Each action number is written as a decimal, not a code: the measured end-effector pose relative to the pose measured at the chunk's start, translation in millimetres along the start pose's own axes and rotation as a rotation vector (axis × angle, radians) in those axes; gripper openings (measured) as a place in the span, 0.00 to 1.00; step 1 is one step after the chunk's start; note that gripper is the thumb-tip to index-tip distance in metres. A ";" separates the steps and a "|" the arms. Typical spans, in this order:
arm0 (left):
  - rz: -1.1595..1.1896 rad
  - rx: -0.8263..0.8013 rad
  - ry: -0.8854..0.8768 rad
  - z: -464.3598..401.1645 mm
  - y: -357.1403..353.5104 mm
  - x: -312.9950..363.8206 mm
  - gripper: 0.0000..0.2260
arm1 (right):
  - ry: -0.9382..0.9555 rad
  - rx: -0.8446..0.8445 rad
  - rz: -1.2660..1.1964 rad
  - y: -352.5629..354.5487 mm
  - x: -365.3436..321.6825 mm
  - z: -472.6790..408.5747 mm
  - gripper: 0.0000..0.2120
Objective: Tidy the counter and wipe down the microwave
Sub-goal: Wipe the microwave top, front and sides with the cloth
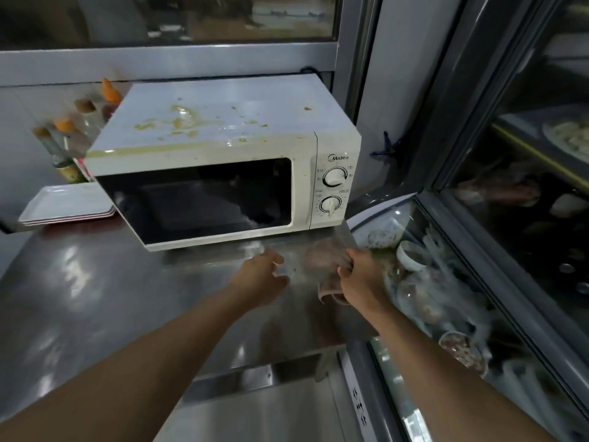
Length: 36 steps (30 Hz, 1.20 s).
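Right hand [358, 275] grips a crumpled pinkish cloth [325, 261] on the steel table [95, 298], apparently readied for wiping. Left hand [264, 272] hovers beside it, fingers relaxed, empty. The stained white microwave [223, 161] stands just beyond both hands, its top soiled.

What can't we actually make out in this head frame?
- Microwave interior: head view, dark door glass with reflections hides it.
- Dial markings: too small to read.
- Cloth in the right hand: motion-blurred; its full shape is unclear.
- Left hand: fingertips blurred; contact with the steel counter can't be told.
- Bottles behind the microwave: partly hidden by it, blurred.
- Display case contents: glare on the glass.
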<state>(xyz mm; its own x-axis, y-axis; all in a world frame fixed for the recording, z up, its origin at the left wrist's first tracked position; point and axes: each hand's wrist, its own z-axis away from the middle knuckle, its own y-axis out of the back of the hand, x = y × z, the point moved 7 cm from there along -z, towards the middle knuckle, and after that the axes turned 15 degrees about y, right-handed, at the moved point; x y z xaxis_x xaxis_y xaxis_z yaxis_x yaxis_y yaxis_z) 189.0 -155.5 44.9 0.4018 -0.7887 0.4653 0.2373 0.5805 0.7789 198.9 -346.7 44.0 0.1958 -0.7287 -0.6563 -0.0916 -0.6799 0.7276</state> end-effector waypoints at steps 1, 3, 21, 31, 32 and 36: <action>0.065 -0.018 0.013 4.0 6.6 1.4 0.17 | 0.052 0.024 -0.005 6.6 -14.8 -1.6 0.08; 0.203 -0.030 -0.011 15.6 25.7 6.7 0.13 | 0.149 0.067 -0.013 20.6 -48.6 -1.9 0.09; 0.915 -0.269 -0.162 84.8 157.7 12.6 0.06 | 0.401 -0.082 -0.183 51.5 -218.9 12.4 0.24; 0.780 -0.243 -0.364 79.5 205.3 57.3 0.11 | 0.071 -0.107 -0.844 60.3 -197.6 -44.5 0.20; 0.756 -0.223 -0.374 76.2 208.7 63.2 0.12 | 0.091 -0.142 -0.896 59.8 -196.6 -51.8 0.19; 0.683 -0.097 -0.361 53.0 219.1 86.6 0.08 | 0.159 -0.190 -0.943 67.4 -181.7 -87.4 0.11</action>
<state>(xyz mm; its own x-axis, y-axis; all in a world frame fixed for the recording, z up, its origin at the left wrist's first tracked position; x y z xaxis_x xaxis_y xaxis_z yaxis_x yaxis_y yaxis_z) 229.0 -107.4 278.1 0.1780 -0.2572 0.9498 0.1233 0.9635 0.2378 242.6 -253.0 229.7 0.2389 0.1373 -0.9613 0.3268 -0.9436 -0.0535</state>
